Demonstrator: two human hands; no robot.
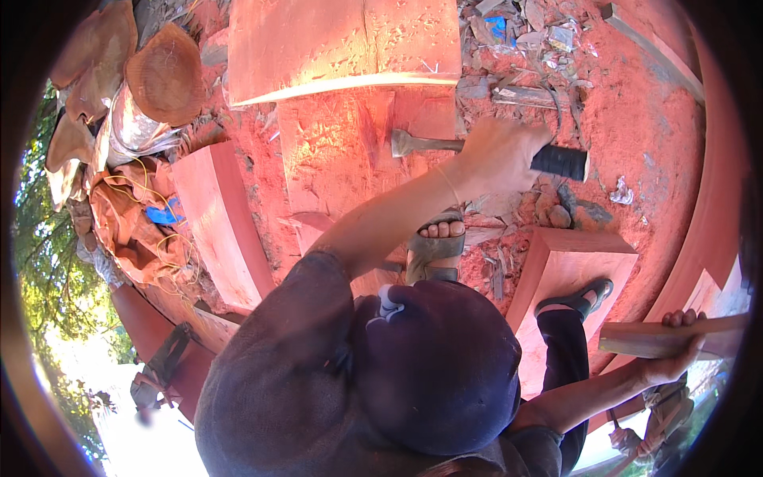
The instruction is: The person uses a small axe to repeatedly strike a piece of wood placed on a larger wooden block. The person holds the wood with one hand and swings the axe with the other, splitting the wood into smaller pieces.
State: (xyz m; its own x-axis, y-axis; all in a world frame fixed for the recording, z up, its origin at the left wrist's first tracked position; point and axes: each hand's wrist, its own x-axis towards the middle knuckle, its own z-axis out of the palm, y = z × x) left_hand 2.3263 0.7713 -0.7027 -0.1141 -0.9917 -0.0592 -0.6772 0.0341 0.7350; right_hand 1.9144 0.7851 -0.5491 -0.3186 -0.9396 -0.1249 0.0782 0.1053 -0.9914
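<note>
My left hand (499,155) is closed round a hand tool with a flared metal head (403,144) and a dark-wrapped handle (561,163). The tool lies level above red, dusty ground, its head pointing left over a rough wooden slab (330,151). Whether it is a hammer or a bladed tool, I cannot tell. Out to the right, my right hand (675,362) grips a wooden board (636,338), fingers curling over its top edge. My sandalled right foot (590,298) rests on a squared wooden block (548,266); my left foot (439,246) is below the left forearm.
A thick, wide plank (342,44) lies ahead. A squared beam (221,222) stands to the left, beside orange-brown sheeting (139,219) and cut logs (164,73). Wood scraps and litter (528,95) cover the ground ahead right. Another person (666,421) is partly visible at lower right.
</note>
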